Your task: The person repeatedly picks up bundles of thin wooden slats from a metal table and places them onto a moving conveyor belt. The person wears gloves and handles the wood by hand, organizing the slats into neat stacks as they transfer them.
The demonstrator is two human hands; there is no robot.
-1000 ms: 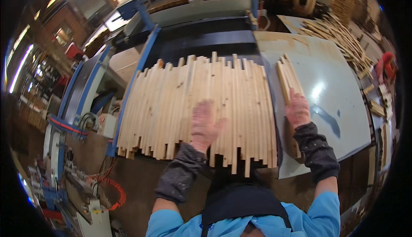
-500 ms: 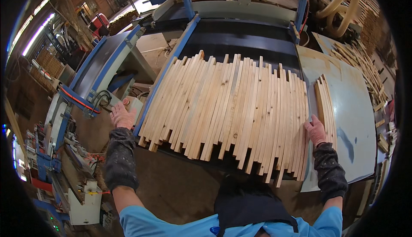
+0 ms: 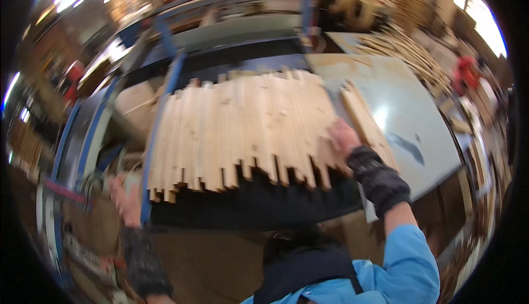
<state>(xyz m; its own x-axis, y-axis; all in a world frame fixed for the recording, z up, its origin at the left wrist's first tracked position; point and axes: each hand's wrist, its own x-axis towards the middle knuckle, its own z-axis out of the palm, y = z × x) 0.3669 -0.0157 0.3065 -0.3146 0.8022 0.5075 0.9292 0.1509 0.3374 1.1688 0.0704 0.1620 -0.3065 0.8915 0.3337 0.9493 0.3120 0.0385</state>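
Layer of pale wooden strips, side by side on the black conveyor belt, near and far ends staggered. The right hand lies at the layer's right edge, fingers bent; whether it grips a strip or merely presses cannot be told. Uneven sideways pressure here could skew the outer strips or ride one over its neighbour; projecting near ends could snag the dark sleeve. The left hand, blurred, is empty, its fingers spread, outside the blue side rail, which stands between it and the strips; a belt in motion could pinch fingers along that rail. Right: a bundle of strips on the grey counter, close beside the right forearm, which could knock it askew. Beyond the belt's far part, a blue gantry frame spans the path; skewed strips might jam there. Outlying: loose strip pile, upper right; second conveyor, left.
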